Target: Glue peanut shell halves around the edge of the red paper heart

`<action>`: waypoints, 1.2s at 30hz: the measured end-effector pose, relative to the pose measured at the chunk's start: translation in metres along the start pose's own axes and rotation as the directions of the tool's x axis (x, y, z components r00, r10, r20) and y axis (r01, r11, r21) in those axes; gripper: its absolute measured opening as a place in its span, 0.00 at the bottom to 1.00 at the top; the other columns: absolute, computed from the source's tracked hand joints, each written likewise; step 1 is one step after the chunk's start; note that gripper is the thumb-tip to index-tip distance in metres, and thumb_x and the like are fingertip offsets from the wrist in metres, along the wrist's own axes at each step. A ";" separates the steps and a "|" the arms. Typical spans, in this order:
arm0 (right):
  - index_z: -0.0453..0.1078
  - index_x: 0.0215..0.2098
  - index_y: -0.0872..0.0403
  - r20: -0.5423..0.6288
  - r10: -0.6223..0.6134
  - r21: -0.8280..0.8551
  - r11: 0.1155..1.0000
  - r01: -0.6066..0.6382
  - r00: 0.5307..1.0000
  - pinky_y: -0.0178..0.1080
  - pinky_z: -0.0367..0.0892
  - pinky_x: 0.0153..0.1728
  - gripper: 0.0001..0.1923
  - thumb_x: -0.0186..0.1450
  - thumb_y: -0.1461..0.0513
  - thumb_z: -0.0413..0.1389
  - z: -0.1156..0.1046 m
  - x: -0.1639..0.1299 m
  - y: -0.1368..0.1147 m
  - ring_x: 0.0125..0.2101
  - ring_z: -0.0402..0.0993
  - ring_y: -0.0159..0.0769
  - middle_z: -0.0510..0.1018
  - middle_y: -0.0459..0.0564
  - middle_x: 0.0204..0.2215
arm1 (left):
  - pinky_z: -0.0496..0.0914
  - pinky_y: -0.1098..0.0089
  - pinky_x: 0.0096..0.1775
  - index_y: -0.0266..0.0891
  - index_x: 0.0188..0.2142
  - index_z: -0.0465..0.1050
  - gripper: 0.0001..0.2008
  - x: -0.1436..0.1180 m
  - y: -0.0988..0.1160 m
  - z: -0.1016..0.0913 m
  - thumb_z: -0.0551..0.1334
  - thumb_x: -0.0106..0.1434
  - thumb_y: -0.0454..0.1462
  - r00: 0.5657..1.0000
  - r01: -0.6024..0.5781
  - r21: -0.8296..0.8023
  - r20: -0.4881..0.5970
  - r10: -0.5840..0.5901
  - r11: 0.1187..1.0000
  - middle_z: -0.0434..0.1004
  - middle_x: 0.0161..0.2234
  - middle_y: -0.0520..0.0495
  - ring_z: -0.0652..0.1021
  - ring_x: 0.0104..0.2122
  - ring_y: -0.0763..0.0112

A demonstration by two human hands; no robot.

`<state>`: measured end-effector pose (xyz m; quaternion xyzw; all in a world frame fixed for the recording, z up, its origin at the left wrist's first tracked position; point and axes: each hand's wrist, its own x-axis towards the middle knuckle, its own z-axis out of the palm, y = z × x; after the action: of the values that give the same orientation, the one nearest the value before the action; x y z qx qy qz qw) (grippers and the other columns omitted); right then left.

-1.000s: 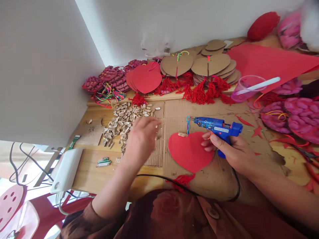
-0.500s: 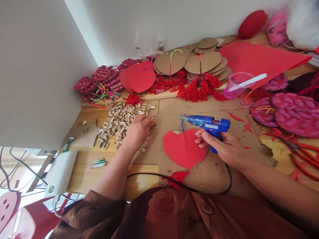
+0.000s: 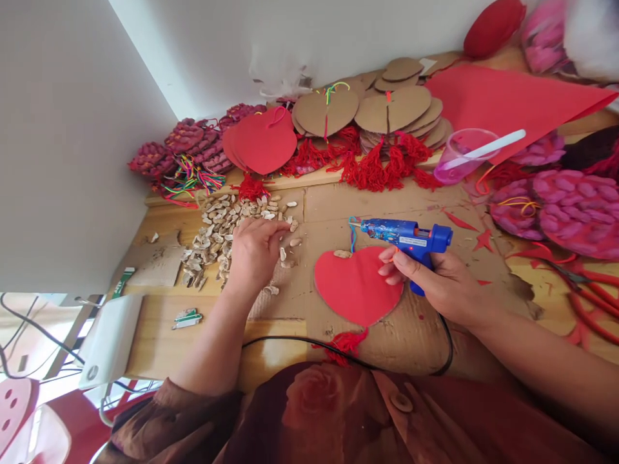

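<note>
Free room: bare surface (image 3: 333,206) at frame centre, above the red heart (image 3: 356,287).
Obstacles: shell pile (image 3: 217,235) centre-left; stacked hearts (image 3: 387,116) along top; scissors (image 3: 587,303) at right edge.

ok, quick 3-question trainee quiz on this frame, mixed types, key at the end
1. True or false: the right hand grips the blue glue gun.
2. What is the left hand touching? A) scissors B) pile of peanut shells C) pink cup
3. What single small item lies on the red heart, at its top edge?

Key: 1 true; 2 B; 3 one peanut shell.
</note>
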<state>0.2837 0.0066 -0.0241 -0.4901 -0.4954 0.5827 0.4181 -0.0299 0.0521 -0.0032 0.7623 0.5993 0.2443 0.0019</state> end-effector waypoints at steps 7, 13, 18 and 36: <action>0.80 0.41 0.48 -0.005 0.024 -0.004 1.000 -0.024 1.000 0.36 0.79 0.37 0.16 0.67 0.46 0.63 0.000 -0.002 -0.003 0.34 0.82 0.34 0.85 0.47 0.34 | 0.63 0.50 0.51 0.48 0.42 0.83 0.06 -0.006 0.008 -0.002 0.67 0.67 0.40 0.990 -0.046 0.076 0.139 0.035 0.996 0.86 0.42 0.47 0.78 0.47 0.53; 0.80 0.41 0.47 0.012 0.007 -0.013 1.000 -0.007 1.000 0.34 0.79 0.36 0.14 0.68 0.47 0.63 -0.001 -0.002 -0.002 0.34 0.82 0.33 0.85 0.46 0.34 | 0.64 0.53 0.48 0.45 0.37 0.83 0.05 0.002 0.010 -0.001 0.66 0.65 0.35 0.972 -0.150 0.095 0.196 0.129 0.984 0.86 0.36 0.48 0.79 0.41 0.57; 0.80 0.41 0.48 0.020 0.006 -0.018 1.000 -0.005 1.000 0.36 0.79 0.35 0.15 0.68 0.47 0.62 -0.002 -0.002 -0.001 0.32 0.81 0.34 0.85 0.47 0.33 | 0.66 0.57 0.47 0.45 0.36 0.82 0.04 0.006 0.022 -0.009 0.68 0.63 0.34 0.965 -0.152 -0.078 0.206 0.165 0.985 0.86 0.35 0.50 0.81 0.38 0.61; 0.79 0.42 0.47 0.016 0.046 -0.074 0.996 -0.045 0.999 0.42 0.78 0.38 0.16 0.68 0.45 0.62 -0.004 -0.003 0.001 0.36 0.82 0.40 0.85 0.48 0.36 | 0.62 0.53 0.50 0.44 0.34 0.82 0.03 0.014 0.066 -0.004 0.69 0.62 0.35 0.914 -0.093 -0.016 0.394 0.092 0.995 0.86 0.33 0.49 0.83 0.38 0.57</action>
<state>0.2884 0.0043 -0.0248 -0.5113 -0.5087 0.5777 0.3821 0.0313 0.0451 0.0248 0.8235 0.5502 0.0846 0.1099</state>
